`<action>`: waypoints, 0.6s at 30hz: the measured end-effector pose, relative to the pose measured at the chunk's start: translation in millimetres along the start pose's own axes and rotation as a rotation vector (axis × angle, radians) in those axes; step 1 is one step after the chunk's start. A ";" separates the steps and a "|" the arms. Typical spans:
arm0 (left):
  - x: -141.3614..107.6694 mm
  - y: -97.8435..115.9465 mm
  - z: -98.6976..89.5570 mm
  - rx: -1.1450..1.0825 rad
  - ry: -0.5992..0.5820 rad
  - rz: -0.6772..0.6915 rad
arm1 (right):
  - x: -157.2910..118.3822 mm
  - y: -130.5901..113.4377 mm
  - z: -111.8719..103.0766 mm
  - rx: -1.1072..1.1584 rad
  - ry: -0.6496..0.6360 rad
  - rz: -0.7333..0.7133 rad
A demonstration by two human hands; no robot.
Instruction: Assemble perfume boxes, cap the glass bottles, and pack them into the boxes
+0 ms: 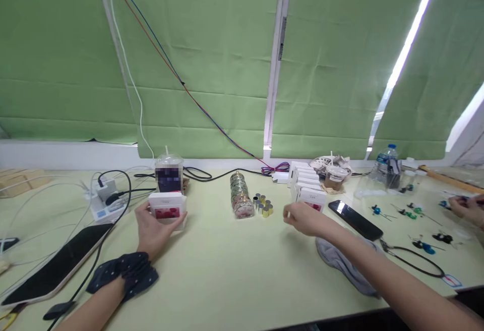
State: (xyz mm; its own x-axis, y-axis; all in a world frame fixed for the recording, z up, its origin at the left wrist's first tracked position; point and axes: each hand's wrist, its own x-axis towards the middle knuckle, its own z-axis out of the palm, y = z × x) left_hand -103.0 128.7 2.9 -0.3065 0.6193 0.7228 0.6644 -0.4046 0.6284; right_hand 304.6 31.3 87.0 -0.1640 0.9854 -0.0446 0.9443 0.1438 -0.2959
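Note:
My left hand (155, 230) grips a small white box (167, 206) with a red picture on its front, thumb and fingers at its two sides. The box stands on the pale table in front of a lidded cup (169, 172). Beside a row of similar white boxes (308, 189), my right hand (300, 217) hovers with its fingers curled together; whether anything is between them is hidden. Between the hands lie a line of round clear-and-gold cases (241, 195) and several small gold and silver cylinders (263, 205).
A black phone (355, 219) and grey cloth (346, 263) lie by my right forearm. At left are a tablet (60, 263), power strip (108, 207) and cables. Another person's hand (467, 210) is at far right, near small coloured parts (410, 213).

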 end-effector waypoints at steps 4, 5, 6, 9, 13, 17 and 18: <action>-3.8 0.4 18.3 -0.081 -0.048 -0.025 | 76.2 -17.1 4.8 -0.099 0.145 0.145; -4.2 0.6 21.6 -0.121 -0.072 -0.042 | 95.9 -16.7 7.6 -0.104 0.163 0.183; -4.7 0.9 24.1 -0.154 -0.095 -0.058 | 114.2 -15.0 11.0 -0.112 0.185 0.227; -6.7 1.1 27.5 -0.193 -0.151 -0.057 | 157.3 -5.8 23.4 -0.145 0.271 0.366; -7.7 0.1 23.3 -0.265 -0.215 -0.062 | 190.7 10.1 39.7 -0.182 0.342 0.466; -6.7 4.4 14.8 -0.248 -0.201 -0.139 | 212.4 27.2 49.4 -0.213 0.350 0.501; -6.8 6.7 13.2 -0.255 -0.216 -0.158 | 217.0 31.2 50.8 -0.221 0.345 0.501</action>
State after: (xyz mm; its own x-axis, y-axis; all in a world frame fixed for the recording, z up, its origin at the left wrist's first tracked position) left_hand -87.4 130.7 -1.7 -0.2229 0.8045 0.5505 0.4207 -0.4300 0.7988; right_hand 284.0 245.0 19.6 0.3780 0.9054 0.1935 0.9252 -0.3620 -0.1136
